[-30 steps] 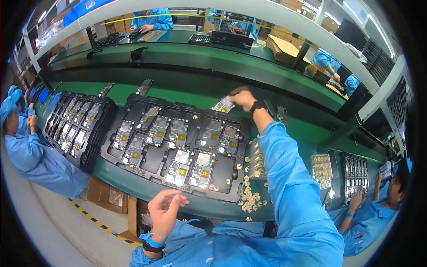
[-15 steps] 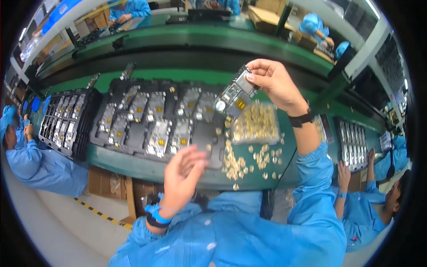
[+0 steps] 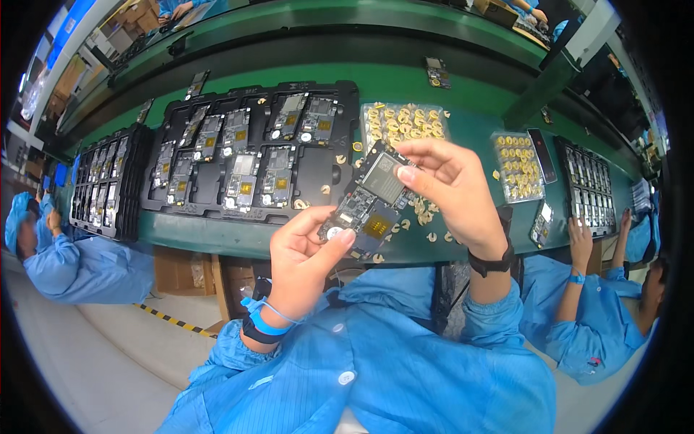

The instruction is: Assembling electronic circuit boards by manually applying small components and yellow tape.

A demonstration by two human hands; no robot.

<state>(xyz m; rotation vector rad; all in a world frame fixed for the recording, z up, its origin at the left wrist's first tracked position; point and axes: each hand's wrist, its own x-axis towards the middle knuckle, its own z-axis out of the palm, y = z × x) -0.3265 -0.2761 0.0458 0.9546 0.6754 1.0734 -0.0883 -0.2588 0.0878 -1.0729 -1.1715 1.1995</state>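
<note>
A dark circuit board [image 3: 379,177] with a metal shield, a gold patch and a white round sticker is held up, tilted, between both hands. My left hand [image 3: 300,249] pinches its lower left corner between thumb and fingers. At the opposite, upper end, my right hand [image 3: 452,192] grips it, thumb over the shield. Left of the hands lies a black compartment tray [image 3: 318,165] with several similar boards in it. Behind the held board stands a clear blister tray [image 3: 372,130] of small gold, notched round pieces. Loose pieces [image 3: 423,210] are scattered under my right hand, partly hidden.
Stacked black trays [image 3: 130,217] stand at the left. To the right are a second blister tray [image 3: 519,173], a dark flat device [image 3: 542,155], a loose board [image 3: 542,223] and another filled tray [image 3: 589,188]. A board [image 3: 437,72] lies farther back. Co-workers sit on both sides.
The board has come down and nearer to me in my right hand. My left hand, apart from it before, has taken hold of its lower end. The view has shifted too.
</note>
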